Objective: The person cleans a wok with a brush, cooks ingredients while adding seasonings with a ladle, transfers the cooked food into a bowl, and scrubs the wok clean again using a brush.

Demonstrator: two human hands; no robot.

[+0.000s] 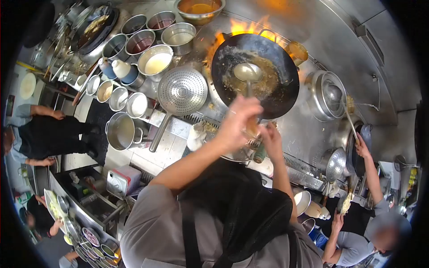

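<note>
My left hand (241, 119), slightly blurred, is closed around the handle of a ladle (248, 73). The ladle's round bowl rests inside a large black wok (286, 80), over cloudy brownish liquid with small bits (263, 89). Flames (257, 26) rise around the wok's far and left rim. My right hand (271, 138) is close to the near rim, its fingers curled in; what they grip, if anything, is hidden. Just below it, a green cylindrical piece (259, 154) shows. A perforated strainer (182, 90) with a long handle lies left of the wok.
Metal pots of sauces and liquids (155, 60) and small seasoning bowls (136, 105) crowd the left. A deep pot (120, 131) stands below them. Stacked metal bowls (328, 96) sit right of the wok. A co-worker (353, 232) at lower right holds a ladle; other people stand at left.
</note>
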